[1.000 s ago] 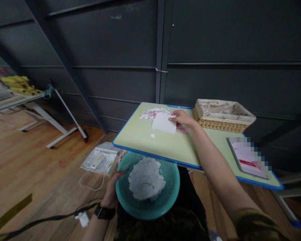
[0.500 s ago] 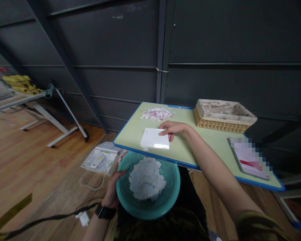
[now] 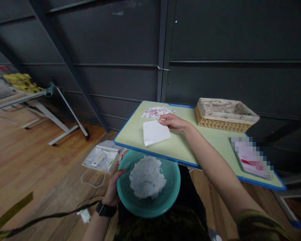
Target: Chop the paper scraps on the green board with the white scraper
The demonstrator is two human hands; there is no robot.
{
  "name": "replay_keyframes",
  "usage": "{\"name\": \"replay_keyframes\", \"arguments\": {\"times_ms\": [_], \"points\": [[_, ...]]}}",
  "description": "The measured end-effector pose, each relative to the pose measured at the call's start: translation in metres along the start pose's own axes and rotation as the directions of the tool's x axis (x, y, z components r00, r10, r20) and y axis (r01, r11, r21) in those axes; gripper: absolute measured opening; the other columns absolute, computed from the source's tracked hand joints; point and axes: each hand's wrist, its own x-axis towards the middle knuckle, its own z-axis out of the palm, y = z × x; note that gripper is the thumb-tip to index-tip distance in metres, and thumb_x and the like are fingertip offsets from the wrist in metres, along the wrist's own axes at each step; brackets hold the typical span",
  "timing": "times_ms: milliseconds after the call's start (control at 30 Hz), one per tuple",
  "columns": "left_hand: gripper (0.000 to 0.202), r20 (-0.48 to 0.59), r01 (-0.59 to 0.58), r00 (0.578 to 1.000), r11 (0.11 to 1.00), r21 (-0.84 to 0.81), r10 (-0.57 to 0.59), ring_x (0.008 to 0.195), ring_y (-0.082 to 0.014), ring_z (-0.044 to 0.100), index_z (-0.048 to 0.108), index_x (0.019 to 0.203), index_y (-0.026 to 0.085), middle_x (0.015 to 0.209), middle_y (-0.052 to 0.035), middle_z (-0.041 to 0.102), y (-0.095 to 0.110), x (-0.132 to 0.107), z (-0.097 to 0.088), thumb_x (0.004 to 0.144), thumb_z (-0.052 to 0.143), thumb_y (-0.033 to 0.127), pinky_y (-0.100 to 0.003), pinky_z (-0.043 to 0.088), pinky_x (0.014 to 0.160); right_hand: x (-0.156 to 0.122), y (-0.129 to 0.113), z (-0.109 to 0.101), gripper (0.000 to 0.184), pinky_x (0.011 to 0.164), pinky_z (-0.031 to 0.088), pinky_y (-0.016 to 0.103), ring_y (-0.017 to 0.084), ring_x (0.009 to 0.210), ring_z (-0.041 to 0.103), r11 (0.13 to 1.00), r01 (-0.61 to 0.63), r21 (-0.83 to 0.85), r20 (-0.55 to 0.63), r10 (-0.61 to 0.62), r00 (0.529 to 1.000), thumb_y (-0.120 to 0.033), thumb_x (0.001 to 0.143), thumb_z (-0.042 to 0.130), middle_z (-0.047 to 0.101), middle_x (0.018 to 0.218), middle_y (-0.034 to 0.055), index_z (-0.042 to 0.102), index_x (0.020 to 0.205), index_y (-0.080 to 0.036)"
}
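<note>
Over the pale green table top (image 3: 184, 144), my right hand (image 3: 174, 122) pinches the upper right corner of a white square card (image 3: 156, 133) with a small hole in one corner. My left hand (image 3: 114, 188) grips the left rim of a green plastic colander (image 3: 174, 191), which rests on my lap below the table's front edge. Many small white paper pieces (image 3: 147, 177) lie heaped inside it. A pile of white and pink paper bits (image 3: 157, 112) is spread on the table behind the card.
A cloth-lined wicker basket (image 3: 223, 125) stands at the table's back right, with a partly blurred flat tablet-like item (image 3: 249, 160) nearer. An open white box (image 3: 101, 159) with a cable sits on the floor at left. A dark panelled wall (image 3: 115, 80) rises behind the table.
My right hand has moved slightly up and away from me with the white card, which has tilted and turned a little. My left hand still holds the colander's rim.
</note>
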Motion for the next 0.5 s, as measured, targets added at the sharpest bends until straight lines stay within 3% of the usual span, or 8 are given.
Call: {"name": "replay_keyframes", "arguments": {"times_ms": [67,133,267,367,433,500], "points": [[0.045,-0.006,-0.007,1.000,1.000,0.006,0.007,0.096,-0.0323,0.074,0.072,0.112,0.014,0.088,-0.0080,0.081,-0.001,0.000,-0.001,0.067,0.072,0.016,-0.041,0.057,0.086,0.002,0.003,-0.008,0.044,0.043,0.034,0.019,0.008,0.051,0.042,0.998,0.058,0.031,-0.200,-0.051,0.979,-0.059,0.073,0.071,0.049,0.062,-0.0051,0.054,0.082,-0.020],[0.044,-0.010,0.001,1.000,1.000,0.014,-0.001,0.095,-0.0314,0.074,0.072,0.112,0.016,0.086,-0.0066,0.081,-0.002,0.001,-0.003,0.068,0.072,0.016,-0.040,0.057,0.085,0.005,0.005,-0.017,0.043,0.045,0.035,0.022,0.010,0.052,0.043,0.997,0.076,-0.028,-0.396,-0.081,0.914,-0.063,0.080,0.061,0.048,0.064,-0.0038,0.051,0.085,-0.021],[0.043,-0.003,0.003,1.000,1.000,0.015,-0.003,0.101,-0.0322,0.072,0.072,0.113,0.017,0.088,-0.0061,0.082,-0.009,0.009,-0.010,0.069,0.073,0.020,-0.041,0.056,0.087,0.007,0.009,-0.035,0.033,0.060,0.042,0.029,0.019,0.069,0.052,0.922,-0.051,-0.384,-0.677,-0.244,0.694,-0.055,0.090,0.048,0.055,0.072,0.0027,0.048,0.083,-0.022],[0.049,-0.022,-0.015,1.000,0.999,0.033,0.015,0.102,-0.0341,0.072,0.071,0.116,0.015,0.095,-0.0096,0.081,-0.015,0.019,-0.018,0.068,0.075,0.023,-0.042,0.056,0.088,0.006,0.011,-0.043,0.028,0.071,0.042,0.033,0.024,0.081,0.056,0.791,-0.194,-0.580,-0.730,-0.398,0.556,-0.047,0.092,0.043,0.062,0.081,0.0080,0.052,0.085,-0.022],[0.055,-0.037,-0.012,0.999,0.999,0.039,0.014,0.102,-0.0344,0.072,0.068,0.120,0.014,0.100,-0.0111,0.081,-0.019,0.024,-0.022,0.067,0.075,0.024,-0.044,0.055,0.089,0.004,0.012,-0.044,0.030,0.073,0.041,0.033,0.026,0.084,0.058,0.741,-0.252,-0.622,-0.728,-0.430,0.534,-0.046,0.093,0.039,0.066,0.086,0.0101,0.055,0.092,-0.021],[0.060,-0.048,-0.009,0.999,0.999,0.034,0.010,0.103,-0.0341,0.071,0.066,0.125,0.015,0.103,-0.0107,0.080,-0.022,0.028,-0.025,0.067,0.075,0.023,-0.046,0.055,0.090,0.002,0.012,-0.042,0.034,0.074,0.040,0.033,0.027,0.086,0.060,0.703,-0.288,-0.651,-0.713,-0.434,0.551,-0.046,0.095,0.036,0.068,0.090,0.0115,0.058,0.099,-0.019]]}}
